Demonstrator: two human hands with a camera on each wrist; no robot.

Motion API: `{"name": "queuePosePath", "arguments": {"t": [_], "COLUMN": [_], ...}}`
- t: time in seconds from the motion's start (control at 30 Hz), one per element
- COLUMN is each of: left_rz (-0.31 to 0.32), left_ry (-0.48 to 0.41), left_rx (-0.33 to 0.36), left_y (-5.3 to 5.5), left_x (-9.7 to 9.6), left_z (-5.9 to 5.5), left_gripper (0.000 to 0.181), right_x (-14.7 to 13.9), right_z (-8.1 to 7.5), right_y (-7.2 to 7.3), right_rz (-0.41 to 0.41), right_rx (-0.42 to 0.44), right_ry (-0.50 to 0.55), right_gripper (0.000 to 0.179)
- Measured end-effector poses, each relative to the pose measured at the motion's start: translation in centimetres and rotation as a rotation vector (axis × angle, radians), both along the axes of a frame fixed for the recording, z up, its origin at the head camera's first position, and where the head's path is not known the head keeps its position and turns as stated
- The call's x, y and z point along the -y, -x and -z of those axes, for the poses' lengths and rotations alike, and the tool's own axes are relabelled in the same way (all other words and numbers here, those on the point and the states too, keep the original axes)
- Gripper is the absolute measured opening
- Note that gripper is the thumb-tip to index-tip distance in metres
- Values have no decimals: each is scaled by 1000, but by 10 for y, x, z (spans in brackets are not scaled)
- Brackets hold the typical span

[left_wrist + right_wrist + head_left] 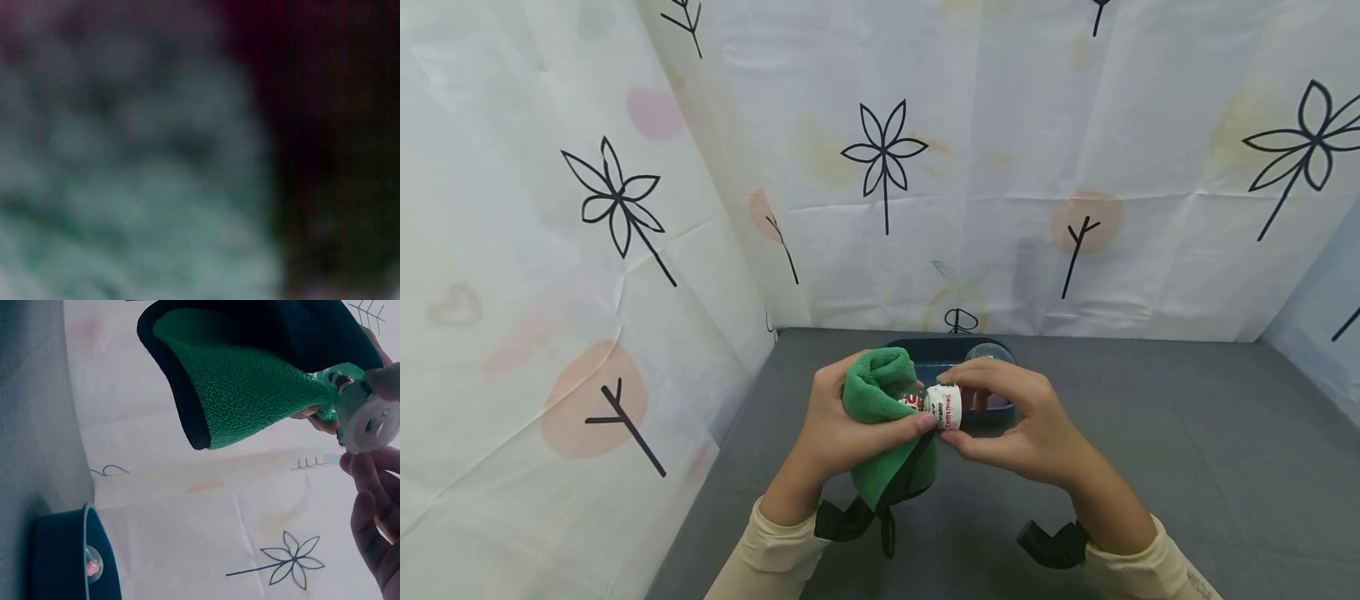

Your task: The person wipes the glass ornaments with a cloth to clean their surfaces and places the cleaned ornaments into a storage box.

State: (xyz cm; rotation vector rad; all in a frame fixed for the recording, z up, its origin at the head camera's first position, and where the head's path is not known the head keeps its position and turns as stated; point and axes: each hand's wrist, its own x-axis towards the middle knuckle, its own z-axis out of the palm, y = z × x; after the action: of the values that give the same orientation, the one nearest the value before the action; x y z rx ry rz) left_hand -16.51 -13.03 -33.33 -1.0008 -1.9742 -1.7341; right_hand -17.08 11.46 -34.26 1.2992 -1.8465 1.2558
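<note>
A small snow globe with a white lettered base (947, 406) is partly wrapped in a green towel (880, 392). My left hand (842, 425) grips the towel around the glass part, its thumb lying along the front near the base. On the other side, my right hand (1018, 417) holds the white base between thumb and fingers. The underside of the base (373, 427) faces the right wrist camera, where the towel (250, 394) hangs with its dark edging. Blurred green towel (144, 212) fills most of the left wrist view. Most of the glass is hidden in the towel.
Behind the hands, a dark blue bin (917, 342) stands on the grey table (1150, 433). Inside it is another clear globe (988, 352), with something pink in it in the right wrist view. Patterned white cloth (1000, 167) walls the back and left.
</note>
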Motion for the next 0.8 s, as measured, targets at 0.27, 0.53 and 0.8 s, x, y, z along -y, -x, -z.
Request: {"name": "queuePosePath", "arguments": {"t": [0.27,0.53,0.8], "left_rz": [5,-6,-36], "left_ry": [-8,-4,-9], "left_rx": [26,39,9], "left_y": [0,1,0], "left_x": [0,0,1], "left_z": [-1,-1,0], "left_gripper": [35,31,32], "right_x": [3,3,-2], "right_z": [-4,-4,-5], "right_y": [-3,-3,-1], "right_rz": [18,33,-5], "right_rx": [-138,-193,-96], "right_ry": [31,37,3], "right_gripper": [40,38,55]}}
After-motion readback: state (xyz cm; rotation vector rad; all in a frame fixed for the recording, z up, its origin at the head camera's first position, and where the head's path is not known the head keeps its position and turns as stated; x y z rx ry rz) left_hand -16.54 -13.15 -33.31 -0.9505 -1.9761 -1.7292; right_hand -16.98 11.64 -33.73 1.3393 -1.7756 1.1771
